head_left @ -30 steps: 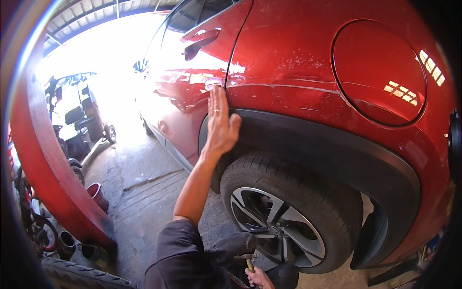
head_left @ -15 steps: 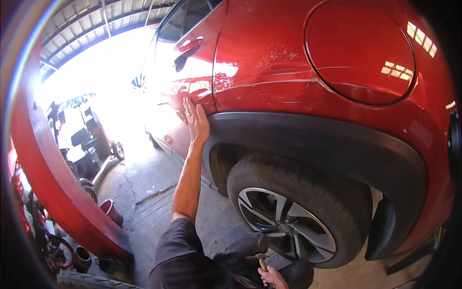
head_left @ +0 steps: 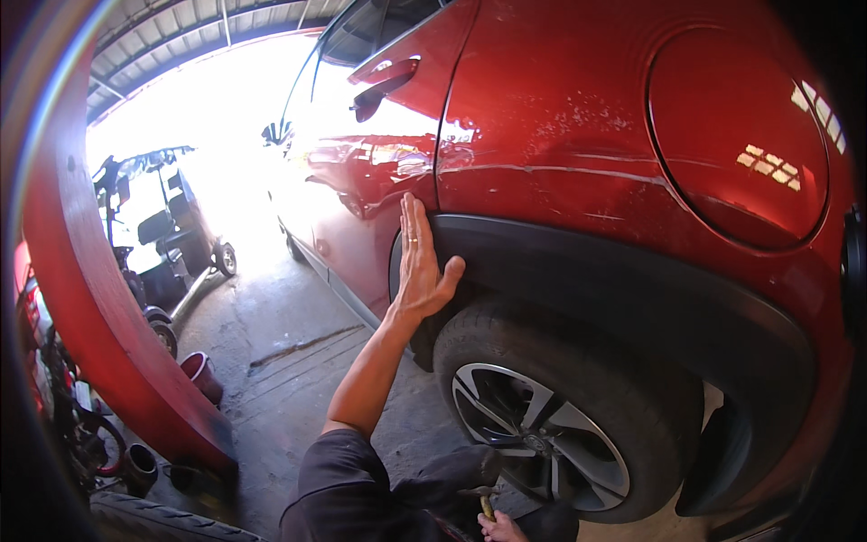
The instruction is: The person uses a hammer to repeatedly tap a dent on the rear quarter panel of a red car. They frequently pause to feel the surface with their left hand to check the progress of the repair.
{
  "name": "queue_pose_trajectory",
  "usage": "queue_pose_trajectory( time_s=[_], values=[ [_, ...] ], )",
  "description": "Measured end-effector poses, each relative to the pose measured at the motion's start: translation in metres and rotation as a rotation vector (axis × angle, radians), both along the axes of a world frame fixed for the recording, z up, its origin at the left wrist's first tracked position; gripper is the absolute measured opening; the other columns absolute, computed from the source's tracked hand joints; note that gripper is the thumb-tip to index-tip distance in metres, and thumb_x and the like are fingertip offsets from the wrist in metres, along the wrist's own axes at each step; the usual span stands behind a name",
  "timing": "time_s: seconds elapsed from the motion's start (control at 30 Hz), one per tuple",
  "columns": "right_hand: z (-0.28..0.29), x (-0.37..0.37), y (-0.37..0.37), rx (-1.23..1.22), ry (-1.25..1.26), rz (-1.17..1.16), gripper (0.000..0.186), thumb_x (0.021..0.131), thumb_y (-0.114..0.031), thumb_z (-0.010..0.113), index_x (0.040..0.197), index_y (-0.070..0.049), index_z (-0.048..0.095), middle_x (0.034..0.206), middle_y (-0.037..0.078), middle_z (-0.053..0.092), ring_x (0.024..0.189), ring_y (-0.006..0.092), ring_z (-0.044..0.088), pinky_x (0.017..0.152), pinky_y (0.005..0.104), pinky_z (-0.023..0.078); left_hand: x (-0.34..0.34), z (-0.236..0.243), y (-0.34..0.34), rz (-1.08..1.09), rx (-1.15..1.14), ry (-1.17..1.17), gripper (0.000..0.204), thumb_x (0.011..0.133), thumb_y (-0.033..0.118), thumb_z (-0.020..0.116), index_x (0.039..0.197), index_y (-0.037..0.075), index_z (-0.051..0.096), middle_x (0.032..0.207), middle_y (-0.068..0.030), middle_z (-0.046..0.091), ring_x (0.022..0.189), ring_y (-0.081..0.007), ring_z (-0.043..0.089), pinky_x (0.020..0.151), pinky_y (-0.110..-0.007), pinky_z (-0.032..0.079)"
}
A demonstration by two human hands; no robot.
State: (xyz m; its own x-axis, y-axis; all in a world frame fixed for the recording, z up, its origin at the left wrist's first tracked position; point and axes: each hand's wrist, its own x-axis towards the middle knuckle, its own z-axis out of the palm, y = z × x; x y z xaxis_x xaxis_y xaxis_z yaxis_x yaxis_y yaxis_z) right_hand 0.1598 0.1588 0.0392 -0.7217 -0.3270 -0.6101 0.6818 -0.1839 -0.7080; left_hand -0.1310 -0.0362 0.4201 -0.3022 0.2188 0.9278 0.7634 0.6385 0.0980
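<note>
My left hand (head_left: 421, 269) is raised with its fingers stretched out, thumb apart, a ring on one finger. Its fingertips are at the rear edge of the red car's door (head_left: 361, 176), just by the front end of the black wheel-arch trim (head_left: 587, 253); whether they touch the paint I cannot tell. Low in the view, my right hand (head_left: 503, 527) is closed around the yellow handle of a small hammer (head_left: 486, 502), near my knee. Above the trim, the red rear panel (head_left: 542, 135) carries long pale scratches and scuffed spots. The round fuel flap (head_left: 736, 135) lies further right.
Below the arch stands the rear wheel (head_left: 542, 443) with its alloy rim. A red pillar (head_left: 108, 334) rises on the left, with a dark red bucket (head_left: 201, 377) beside it. Beyond are a wheeled vehicle (head_left: 167, 235) and bright daylight. A tyre (head_left: 163, 519) lies at the lower left.
My left hand has shifted along toward the trim, and its thumb now spreads out from the fingers. The view has turned a little left. My right hand still holds the hammer.
</note>
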Motion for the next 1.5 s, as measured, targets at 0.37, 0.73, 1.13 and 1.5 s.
queue_pose_trajectory(
  time_s=[0.37,0.73,1.13,1.5],
  values=[
    [-0.017,-0.001,-0.004,-0.01,0.005,0.007,0.02,0.096,-0.036,0.061,0.099,-0.017,0.055,0.061,-0.005,0.047,0.044,0.0074,0.044,0.039,0.0264,0.033,-0.003,-0.002,-0.01,0.013,-0.006,0.031,0.095,0.096,0.056,0.047,0.152,-0.009,0.008,0.159,-0.033,0.006,0.15,-0.0446,0.005,0.121,-0.051,0.003],
    [-0.014,0.0,-0.007,0.077,-0.003,0.058,0.021,0.099,-0.035,0.058,0.109,-0.018,0.056,0.067,-0.005,0.049,0.05,0.0064,0.044,0.042,0.0237,0.035,-0.016,0.087,0.001,0.047,0.075,0.198,0.096,0.093,0.06,0.05,0.149,-0.013,0.02,0.155,-0.0345,0.02,0.148,-0.0463,0.014,0.121,-0.051,0.011],
    [0.057,0.012,-0.025,0.386,0.175,0.013,0.02,0.101,-0.033,0.053,0.107,-0.015,0.059,0.067,0.002,0.055,0.049,0.0116,0.049,0.043,0.0291,0.038,0.002,0.041,-0.008,0.007,-0.116,0.223,0.105,0.089,0.072,0.047,0.149,-0.011,0.023,0.156,-0.0318,0.021,0.148,-0.044,0.017,0.121,-0.052,0.011],
    [0.287,-0.013,-0.056,1.062,1.239,-0.295,0.036,0.094,-0.016,0.062,0.126,0.001,0.061,0.085,0.009,0.068,0.069,0.0152,0.061,0.066,0.0305,0.051,-0.002,0.018,-0.002,-0.045,-0.091,0.276,0.097,0.089,0.069,0.049,0.147,-0.008,0.034,0.157,-0.0269,0.026,0.148,-0.0388,0.021,0.121,-0.053,0.012]
  ],
)
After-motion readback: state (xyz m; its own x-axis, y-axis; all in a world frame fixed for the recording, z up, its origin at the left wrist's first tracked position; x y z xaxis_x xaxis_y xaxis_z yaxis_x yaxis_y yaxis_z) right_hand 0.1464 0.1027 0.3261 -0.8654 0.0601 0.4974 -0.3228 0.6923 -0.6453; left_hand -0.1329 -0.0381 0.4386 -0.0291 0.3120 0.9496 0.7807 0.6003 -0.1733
